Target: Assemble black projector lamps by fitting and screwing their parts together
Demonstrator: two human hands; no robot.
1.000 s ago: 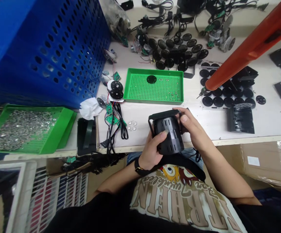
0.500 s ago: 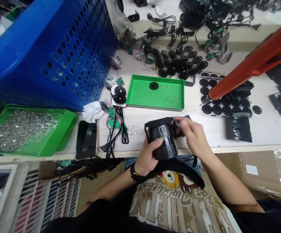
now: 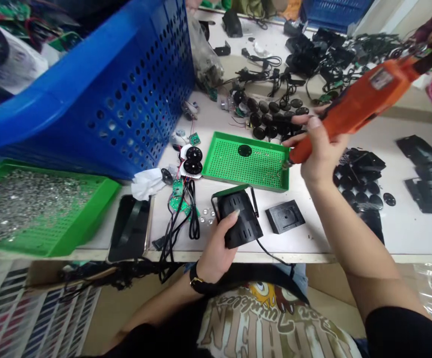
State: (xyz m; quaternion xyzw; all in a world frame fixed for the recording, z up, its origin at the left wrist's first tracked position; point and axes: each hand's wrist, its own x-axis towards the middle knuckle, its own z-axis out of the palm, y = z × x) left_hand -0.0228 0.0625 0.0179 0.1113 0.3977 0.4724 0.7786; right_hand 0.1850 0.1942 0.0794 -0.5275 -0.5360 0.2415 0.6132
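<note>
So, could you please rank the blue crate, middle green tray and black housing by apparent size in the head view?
Largest: blue crate.
Then middle green tray.
Smallest: black housing in the left hand.

one head-worn view, forward and steeply down, close over the near edge of the white workbench (image 3: 315,239)

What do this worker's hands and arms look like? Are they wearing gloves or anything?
No gloves: both the left hand and the right hand are bare, as are the forearms. A dark wristwatch with a gold-coloured case sits on the left wrist. The left fingers have longish nails. A black short sleeve covers the right upper arm.
</note>
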